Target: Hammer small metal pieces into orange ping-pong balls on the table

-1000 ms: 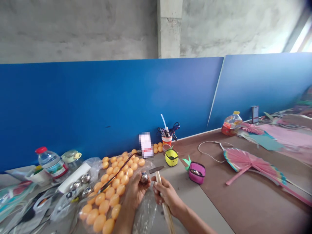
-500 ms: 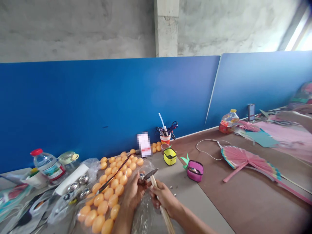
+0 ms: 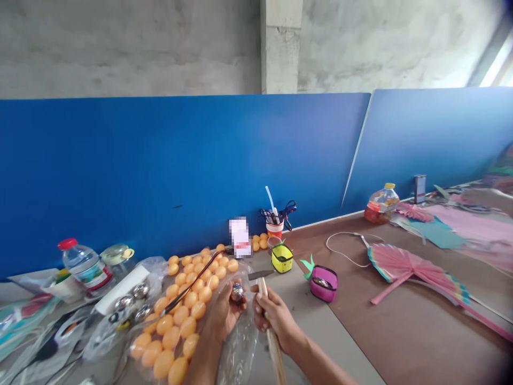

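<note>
My left hand (image 3: 223,315) curls around a shiny silver ball (image 3: 237,292) with a patterned surface, palm turned up. My right hand (image 3: 273,313) grips a pale wooden stick (image 3: 274,347), its upper end pointing away from me. Just beyond that end is a dark, pointed blade (image 3: 260,275), roughly level; I cannot tell whether it lies on the table or is held. Under and between my hands spreads a clear plastic bag (image 3: 239,355). Beyond my right hand stand a yellow mesh pouch (image 3: 282,259) and a purple one (image 3: 324,283), with shiny metal inside the purple one.
Many orange balls (image 3: 171,337) in clear plastic lie at left, a black cord (image 3: 190,289) across them. Further left are silver balls (image 3: 141,290) and a water bottle (image 3: 86,267). A pen cup (image 3: 274,229) stands behind, a pink fan (image 3: 417,270) at right, blue partition (image 3: 160,160) beyond.
The dark blade has moved away from the silver ball and turned more level. My hands are further apart, and the ball shows more openly in my left hand. The view has shifted slightly.
</note>
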Action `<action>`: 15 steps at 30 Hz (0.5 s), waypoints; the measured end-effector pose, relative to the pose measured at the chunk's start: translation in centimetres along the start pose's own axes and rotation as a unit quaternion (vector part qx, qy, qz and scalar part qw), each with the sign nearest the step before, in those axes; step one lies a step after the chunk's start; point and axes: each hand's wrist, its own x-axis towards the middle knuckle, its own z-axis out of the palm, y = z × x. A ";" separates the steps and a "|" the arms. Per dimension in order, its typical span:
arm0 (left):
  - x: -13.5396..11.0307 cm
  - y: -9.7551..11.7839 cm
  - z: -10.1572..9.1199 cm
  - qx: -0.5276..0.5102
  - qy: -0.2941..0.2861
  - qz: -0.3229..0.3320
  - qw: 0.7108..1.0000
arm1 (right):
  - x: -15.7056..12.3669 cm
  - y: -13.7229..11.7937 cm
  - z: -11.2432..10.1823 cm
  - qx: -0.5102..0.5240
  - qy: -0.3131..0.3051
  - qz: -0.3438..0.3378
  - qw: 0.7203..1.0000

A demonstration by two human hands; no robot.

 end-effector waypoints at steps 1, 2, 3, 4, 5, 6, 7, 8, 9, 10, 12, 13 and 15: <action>0.0 0.0 0.0 -0.001 -0.003 0.001 1.000 | 0.0 0.0 0.0 -0.005 -0.003 0.012 1.000; 0.0 0.0 -0.1 -0.004 -0.004 0.002 1.000 | 0.0 0.0 0.1 -0.012 -0.011 0.030 0.999; 0.0 0.0 -0.1 -0.007 -0.003 0.004 1.000 | 0.0 -0.1 0.1 -0.019 -0.018 0.048 0.999; 0.1 0.0 0.0 -0.009 -0.001 0.006 1.000 | -0.1 -0.1 0.1 -0.021 -0.024 0.060 0.998; 0.1 0.0 0.0 -0.010 0.001 0.007 1.000 | -0.1 -0.2 0.2 -0.017 -0.025 0.062 0.998; 0.1 -0.1 0.0 -0.009 0.004 0.006 1.000 | -0.2 -0.3 0.2 -0.008 -0.021 0.052 0.998; 0.1 -0.1 0.0 -0.006 0.007 0.002 1.000 | -0.2 -0.3 0.2 0.001 -0.013 0.035 0.999; 0.2 -0.1 0.1 -0.004 0.009 -0.002 1.000 | -0.2 -0.4 0.2 0.006 -0.006 0.021 1.000; 0.2 -0.1 0.1 -0.002 0.009 -0.003 1.000 | -0.2 -0.3 0.2 0.003 0.000 0.014 1.000; 0.2 -0.1 0.0 -0.002 0.009 -0.003 1.000 | -0.2 -0.2 0.1 -0.009 0.001 0.017 1.000; 0.2 -0.1 -0.1 -0.006 0.011 0.002 1.000 | -0.2 0.2 0.0 -0.045 -0.009 0.054 0.997; 0.2 -0.1 -0.2 -0.007 0.012 0.005 1.000 | -0.1 0.3 0.0 -0.055 -0.017 0.069 0.996; 0.2 0.0 -0.3 -0.008 0.015 0.008 1.000 | -0.1 0.5 -0.1 -0.043 -0.024 0.071 0.996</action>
